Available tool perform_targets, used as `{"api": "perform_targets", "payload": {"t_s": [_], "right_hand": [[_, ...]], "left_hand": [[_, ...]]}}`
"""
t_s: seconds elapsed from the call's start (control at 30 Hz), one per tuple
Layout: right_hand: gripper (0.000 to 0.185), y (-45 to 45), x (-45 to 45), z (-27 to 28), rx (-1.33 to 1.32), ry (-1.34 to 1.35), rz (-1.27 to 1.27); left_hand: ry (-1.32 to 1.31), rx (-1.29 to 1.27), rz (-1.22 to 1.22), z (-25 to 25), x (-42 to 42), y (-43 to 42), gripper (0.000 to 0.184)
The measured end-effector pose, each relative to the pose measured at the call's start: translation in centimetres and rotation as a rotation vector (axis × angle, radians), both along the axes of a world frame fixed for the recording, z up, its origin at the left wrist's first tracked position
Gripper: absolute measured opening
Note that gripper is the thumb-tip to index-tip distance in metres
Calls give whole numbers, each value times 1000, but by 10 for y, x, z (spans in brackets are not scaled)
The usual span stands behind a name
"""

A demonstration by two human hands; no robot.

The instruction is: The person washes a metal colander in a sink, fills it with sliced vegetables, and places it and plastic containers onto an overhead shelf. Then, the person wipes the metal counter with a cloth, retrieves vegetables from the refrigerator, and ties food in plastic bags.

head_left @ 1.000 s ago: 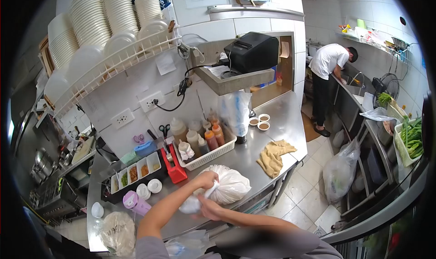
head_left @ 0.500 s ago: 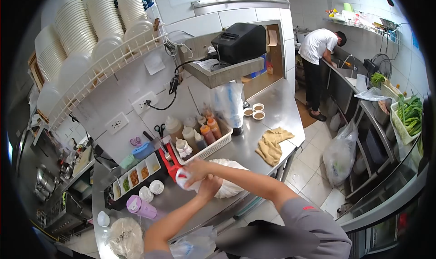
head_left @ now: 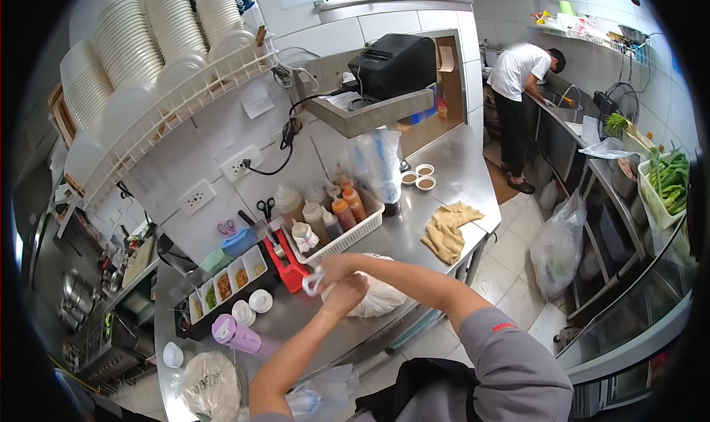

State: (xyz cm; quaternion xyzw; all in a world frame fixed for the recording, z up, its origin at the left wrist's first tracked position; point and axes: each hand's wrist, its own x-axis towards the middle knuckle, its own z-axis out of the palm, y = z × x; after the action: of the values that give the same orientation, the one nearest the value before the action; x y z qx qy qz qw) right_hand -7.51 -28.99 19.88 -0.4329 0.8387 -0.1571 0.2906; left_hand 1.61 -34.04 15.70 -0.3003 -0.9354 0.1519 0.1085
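Observation:
A filled white plastic bag [head_left: 379,292] sits on the steel counter with its gathered top pointing left. My left hand [head_left: 346,295] is closed around the bag's neck. Just above it, my right hand [head_left: 338,269] is closed on the bag's top, slightly blurred. A white twisted end [head_left: 313,282] sticks out left of my fingers. Beside that end lies a red tool [head_left: 285,265], apparently a bag-neck tape sealer. My fingertips are partly hidden by the hands crossing.
Behind stands a white basket [head_left: 342,238] of sauce bottles. A garnish tray [head_left: 223,287], small lidded cups [head_left: 251,308], a purple tumbler [head_left: 235,333] and another filled bag [head_left: 209,386] lie left. A tan cloth [head_left: 451,231] and sauce cups [head_left: 424,178] lie right. A person [head_left: 518,89] bends over a sink.
My right hand and the bag's white end have shifted slightly, and the end looks narrower and more twisted. My left hand stays at the neck. The whole view has moved a little.

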Motion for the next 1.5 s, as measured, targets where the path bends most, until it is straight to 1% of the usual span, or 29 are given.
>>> {"api": "perform_targets", "payload": {"t_s": [0.03, 0.1, 0.13, 0.2, 0.23, 0.27, 0.3, 0.37, 0.4, 0.47, 0.5, 0.53, 0.63, 0.67, 0.77, 0.8, 0.83, 0.87, 0.9, 1.0, 1.1, 1.13, 1.23, 1.27, 1.37, 1.4, 1.43, 1.47, 1.5], "right_hand": [[56, 7, -9, -2, -124, 34, -74], [47, 33, -32, -29, -542, 206, -132], [43, 38, -37, -42, -582, 236, -211], [35, 46, -35, -71, -661, 300, -375], [32, 46, -27, -74, -673, 326, -471], [30, 43, -17, -77, -684, 349, -568], [27, 44, -6, -75, -691, 372, -667], [23, 49, 16, -62, -738, 338, -721], [22, 51, 24, -57, -763, 321, -744], [22, 59, 28, -53, -904, 361, -571], [23, 63, 28, -52, -970, 381, -479], [23, 67, 25, -59, -1013, 486, -331], [21, 94, 49, -21, -1163, 934, -221], [21, 94, 51, -26, -1143, 893, -247], [20, 92, 64, -50, -1028, 749, -371], [20, 82, 57, -56, -963, 695, -436], [20, 73, 51, -61, -902, 640, -499], [18, 69, 44, -65, -1012, 630, -527], [17, 68, 41, -66, -1034, 620, -544], [13, 63, 44, -74, -1118, 554, -637], [11, 65, 43, -76, -1093, 493, -738], [10, 69, 43, -75, -1076, 478, -760], [9, 77, 43, -76, -1050, 442, -821], [10, 77, 42, -79, -1053, 441, -829], [13, 68, 36, -92, -1024, 451, -840], [15, 64, 34, -92, -992, 419, -846], [16, 65, 35, -88, -960, 385, -852], [25, 69, 40, -86, -976, 380, -799], [27, 73, 40, -88, -1016, 481, -686]], "left_hand": [[51, 111, -96, -1, -1, -6, 14], [154, 333, -291, -4, -8, -19, 12], [116, 443, -267, -6, -7, -20, 11], [57, 713, -131, -13, -7, -18, 14], [22, 844, -62, -15, -7, -15, 16], [-85, 1067, 156, -17, -2, -9, 15], [-16, 1231, 209, -23, -3, -1, 13], [127, 1551, 331, -34, -7, 8, 8], [112, 1504, 440, -40, -12, 4, 12], [-152, 1625, 498, -64, -34, -17, 19], [-286, 1683, 525, -63, -38, -25, 23], [-524, 1645, 505, -60, -38, -39, 30], [-737, 1966, 433, -29, -34, -27, 30], [-663, 1990, 406, -29, -36, -23, 26], [-517, 1946, 491, -19, -38, -8, 24], [-533, 1924, 600, -11, -36, -1, 23], [-511, 1887, 504, -17, -39, -3, 26], [-501, 1917, 496, -21, -39, -1, 25], [-486, 1945, 484, -21, -41, 0, 25], [-417, 1779, 553, -28, -47, -6, 23], [-231, 1294, 523, -25, -44, -10, 20], [-40, 1195, 456, -21, -38, -5, 19], [114, 1113, 378, -30, -31, 1, 21], [96, 1234, 373, -41, -34, 1, 22], [-133, 1471, 408, -47, -37, -5, 21], [-302, 1667, 501, -54, -43, -13, 22], [-350, 1672, 462, -60, -46, -22, 22], [-400, 1676, 421, -65, -50, -32, 23], [-450, 1682, 373, -69, -54, -34, 24]]}}
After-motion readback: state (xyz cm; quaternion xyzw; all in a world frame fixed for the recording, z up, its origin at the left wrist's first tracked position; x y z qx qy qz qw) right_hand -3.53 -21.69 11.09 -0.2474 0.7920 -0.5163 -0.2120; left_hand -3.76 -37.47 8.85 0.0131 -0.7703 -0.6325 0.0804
